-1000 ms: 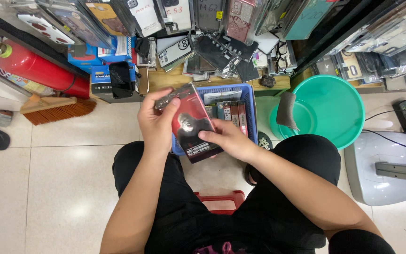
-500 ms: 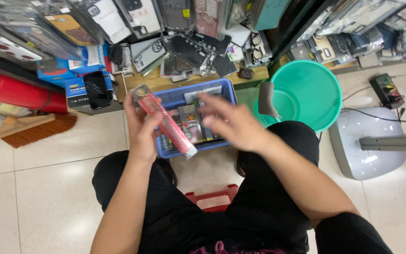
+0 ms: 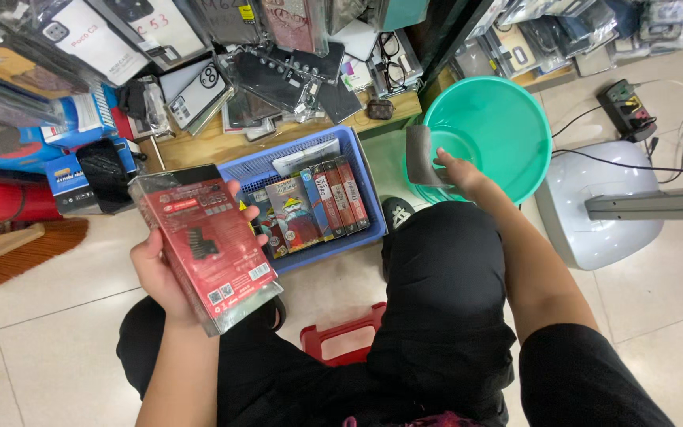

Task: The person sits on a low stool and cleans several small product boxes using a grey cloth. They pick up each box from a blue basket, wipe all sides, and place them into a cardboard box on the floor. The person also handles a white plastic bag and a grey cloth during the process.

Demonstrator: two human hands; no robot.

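My left hand (image 3: 166, 270) grips a flat red packaged box (image 3: 205, 242) in clear wrap, its back side turned up, just left of the blue basket (image 3: 364, 179). The basket holds a row of similar upright packages (image 3: 310, 204). My right hand (image 3: 458, 168) reaches over my right knee to the rim of a teal plastic basin (image 3: 493, 134) and pinches a grey cloth (image 3: 420, 155) that hangs over the rim.
A low wooden shelf (image 3: 223, 142) behind the basket is piled with phone cases and boxes. A red cylinder (image 3: 1, 199) and a broom (image 3: 17, 253) lie left. A white fan base (image 3: 594, 198) and power strip (image 3: 624, 101) stand right. I sit on a red stool (image 3: 340, 340).
My right hand let go of the red box and swung right to the grey cloth on the basin. The left hand flipped the box over and keeps it.
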